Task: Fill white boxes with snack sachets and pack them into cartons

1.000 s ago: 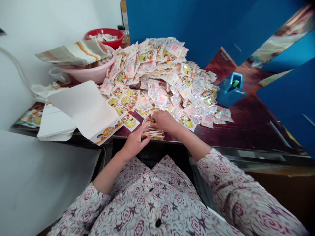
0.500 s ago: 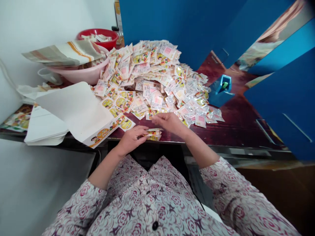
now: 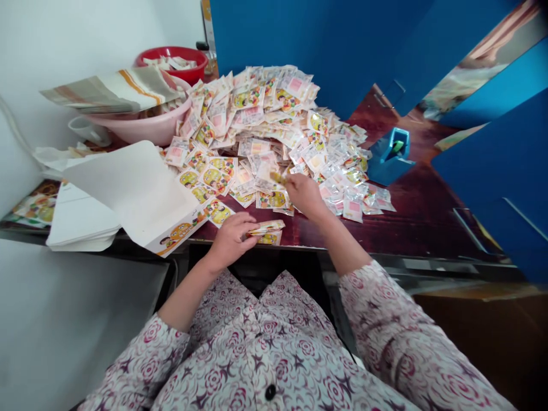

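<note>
At the table's front edge, my left hand [image 3: 233, 238] is closed on a small stack of printed packets [image 3: 270, 233], with its thumb and fingers at the stack's left end. Farther forward and to the right, my right hand [image 3: 305, 194] pinches a small packet [image 3: 278, 177], blurred by motion, above the near side of the pile. That big pile of packets [image 3: 265, 123] shows yellow cartoon prints on some and clear fronts with pinkish contents on others. A few flat printed packets [image 3: 219, 212] lie just beyond my left hand.
An open white carton [image 3: 141, 188] lies at left on stacked white sheets [image 3: 79, 222]. Behind it stand a pink basin [image 3: 137, 130] with a striped cloth-like sheet on top, a red basin [image 3: 188, 74] and a clear mug [image 3: 88, 131]. A blue tape dispenser [image 3: 387, 162] stands right, before blue panels [image 3: 325, 45].
My right hand has moved forward from near the stack to over the pile's near side, and a packet now shows in its fingers. My left hand stays at the stack.
</note>
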Motion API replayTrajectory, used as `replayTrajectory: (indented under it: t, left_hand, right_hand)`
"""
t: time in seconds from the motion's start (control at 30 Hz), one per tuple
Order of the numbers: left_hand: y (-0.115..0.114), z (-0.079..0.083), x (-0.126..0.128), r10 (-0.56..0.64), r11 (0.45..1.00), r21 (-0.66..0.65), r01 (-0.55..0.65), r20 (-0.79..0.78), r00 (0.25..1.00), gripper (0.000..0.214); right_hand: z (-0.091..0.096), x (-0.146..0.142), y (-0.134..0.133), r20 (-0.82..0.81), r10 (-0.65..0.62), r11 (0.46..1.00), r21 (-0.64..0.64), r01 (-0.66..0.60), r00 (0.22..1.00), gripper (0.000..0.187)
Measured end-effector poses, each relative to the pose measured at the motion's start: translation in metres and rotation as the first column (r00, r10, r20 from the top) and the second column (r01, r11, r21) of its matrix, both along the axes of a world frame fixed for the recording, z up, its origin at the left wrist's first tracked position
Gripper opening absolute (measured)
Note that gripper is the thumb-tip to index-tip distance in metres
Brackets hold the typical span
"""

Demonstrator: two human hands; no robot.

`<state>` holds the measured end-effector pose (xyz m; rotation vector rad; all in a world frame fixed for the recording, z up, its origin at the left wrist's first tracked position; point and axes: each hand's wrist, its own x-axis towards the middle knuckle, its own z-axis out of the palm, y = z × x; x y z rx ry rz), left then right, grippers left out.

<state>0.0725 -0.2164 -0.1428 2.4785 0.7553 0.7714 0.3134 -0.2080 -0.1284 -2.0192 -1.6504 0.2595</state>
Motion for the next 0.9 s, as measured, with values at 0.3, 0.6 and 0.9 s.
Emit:
replayTrajectory:
  t: [0.3, 0.6, 0.9]
  left_hand:
    - [0.005, 0.000, -0.001, -0.115, 0.992, -0.062, 0.114, -0.015, 0.993, 0.013]
    - [0.001, 0.005, 0.002, 0.060, 0.957, -0.278, -0.077, -0.068, 0.996, 0.035]
    - [-0.002, -0.002, -0.001, -0.032, 0.997, -0.071, 0.036, 0.063, 0.998, 0.023]
  right_hand:
    - [0.002, -0.007, -0.033, -0.248, 0.393, 0.910, -0.031, -0.413, 0.885, 0.031]
    - [-0.007, -0.005, 0.002, 0.131, 0.161, 0.975, -0.177, -0.137, 0.978, 0.024]
    - [-0.002, -0.017, -0.040, -0.436, 0.364, 0.928, 0.091, -0.362, 0.823, 0.026]
